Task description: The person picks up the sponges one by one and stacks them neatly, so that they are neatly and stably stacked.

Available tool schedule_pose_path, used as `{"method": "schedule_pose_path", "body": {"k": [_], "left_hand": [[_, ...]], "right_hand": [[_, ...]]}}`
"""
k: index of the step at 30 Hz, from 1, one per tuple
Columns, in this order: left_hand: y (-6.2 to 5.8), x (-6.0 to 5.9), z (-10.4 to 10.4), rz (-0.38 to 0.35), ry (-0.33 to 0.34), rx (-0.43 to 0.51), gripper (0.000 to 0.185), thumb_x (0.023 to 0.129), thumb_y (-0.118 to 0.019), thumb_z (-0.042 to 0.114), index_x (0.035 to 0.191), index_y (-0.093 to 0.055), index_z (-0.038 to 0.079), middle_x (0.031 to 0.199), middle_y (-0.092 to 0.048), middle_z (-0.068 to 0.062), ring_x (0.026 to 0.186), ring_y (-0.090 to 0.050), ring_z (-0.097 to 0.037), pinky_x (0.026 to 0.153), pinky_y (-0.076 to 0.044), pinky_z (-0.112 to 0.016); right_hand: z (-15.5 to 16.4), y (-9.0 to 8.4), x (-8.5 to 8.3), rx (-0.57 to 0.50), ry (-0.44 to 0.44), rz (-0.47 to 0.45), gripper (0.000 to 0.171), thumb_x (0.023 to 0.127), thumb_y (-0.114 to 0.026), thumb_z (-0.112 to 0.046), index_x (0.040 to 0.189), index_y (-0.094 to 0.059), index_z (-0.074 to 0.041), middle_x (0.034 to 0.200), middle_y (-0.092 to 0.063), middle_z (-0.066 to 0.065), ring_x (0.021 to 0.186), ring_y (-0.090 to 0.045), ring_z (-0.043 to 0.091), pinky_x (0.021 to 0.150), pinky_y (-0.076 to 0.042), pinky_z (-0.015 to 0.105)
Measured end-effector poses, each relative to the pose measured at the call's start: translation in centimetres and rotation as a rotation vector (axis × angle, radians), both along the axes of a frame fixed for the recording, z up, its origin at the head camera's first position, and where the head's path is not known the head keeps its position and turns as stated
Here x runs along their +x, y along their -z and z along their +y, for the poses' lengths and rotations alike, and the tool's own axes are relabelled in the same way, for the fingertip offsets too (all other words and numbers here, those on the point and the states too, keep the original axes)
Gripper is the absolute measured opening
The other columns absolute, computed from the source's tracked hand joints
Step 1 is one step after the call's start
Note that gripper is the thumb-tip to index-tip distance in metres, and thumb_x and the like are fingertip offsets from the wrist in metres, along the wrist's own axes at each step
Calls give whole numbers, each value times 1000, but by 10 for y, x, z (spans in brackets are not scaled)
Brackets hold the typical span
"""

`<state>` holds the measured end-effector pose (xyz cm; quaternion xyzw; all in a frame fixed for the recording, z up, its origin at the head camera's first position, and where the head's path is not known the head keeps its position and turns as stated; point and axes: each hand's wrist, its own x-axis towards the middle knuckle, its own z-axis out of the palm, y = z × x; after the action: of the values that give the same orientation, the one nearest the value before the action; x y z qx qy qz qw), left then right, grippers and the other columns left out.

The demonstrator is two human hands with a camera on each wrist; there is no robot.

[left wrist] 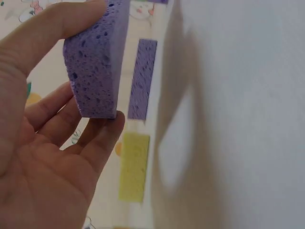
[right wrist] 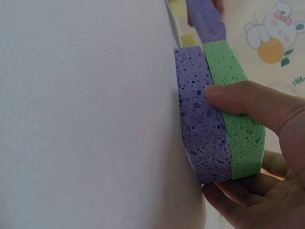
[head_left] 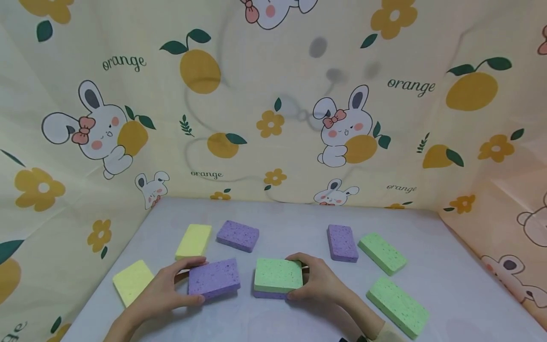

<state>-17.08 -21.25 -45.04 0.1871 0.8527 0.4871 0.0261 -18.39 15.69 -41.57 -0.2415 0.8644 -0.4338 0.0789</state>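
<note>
Left hand (head_left: 164, 289) grips a purple sponge (head_left: 213, 279), thumb on one long edge, fingers on the other; sponge sits near the table's (head_left: 448, 280) front, just left of centre. Right hand (head_left: 318, 282) holds a 2-sponge stack: green sponge (head_left: 278, 274) on top, a second purple sponge (right wrist: 200, 129) under it, thumb & fingers pinching both sides. Stack rests on the table just right of the left-hand sponge, not touching it. Round abt: 2 yellow sponges (head_left: 193, 241) at left, 2 more purple ones (head_left: 238, 235) further back, 2 green ones (head_left: 381, 252) at right. Bunny-and-orange cloth (head_left: 273, 118) behind.
</note>
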Motion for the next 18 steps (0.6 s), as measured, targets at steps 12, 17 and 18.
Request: {"method": "schedule_pose_path", "body": {"k": [12,17,18], "left_hand": [[-29,-10,45,100,140,123,73,61,-83,24,125,-48,18,124,-49,3,115,-43,-13,96,-36,-29],[-38,-23,74,102,208,81,73,62,-81,31,126,-47,21,125,-48,7,115,-42,-10,96,-35,-27],[-39,-25,79,107,223,72,73,62,-81,32,126,-47,21,125,-48,7,115,-42,-10,96,-35,-27]], "right_hand": [[11,36,-19,3,5,34,73,52,-85,-33,117,-52,-24,107,-55,-6,97,-55,16,84,-46,32],[10,36,-19,5,11,23,75,52,-85,-33,118,-52,-23,107,-55,-6,96,-55,16,84,-46,32],[10,35,-19,5,14,16,75,52,-85,-32,118,-51,-22,106,-55,-6,96,-55,16,84,-46,31]]}}
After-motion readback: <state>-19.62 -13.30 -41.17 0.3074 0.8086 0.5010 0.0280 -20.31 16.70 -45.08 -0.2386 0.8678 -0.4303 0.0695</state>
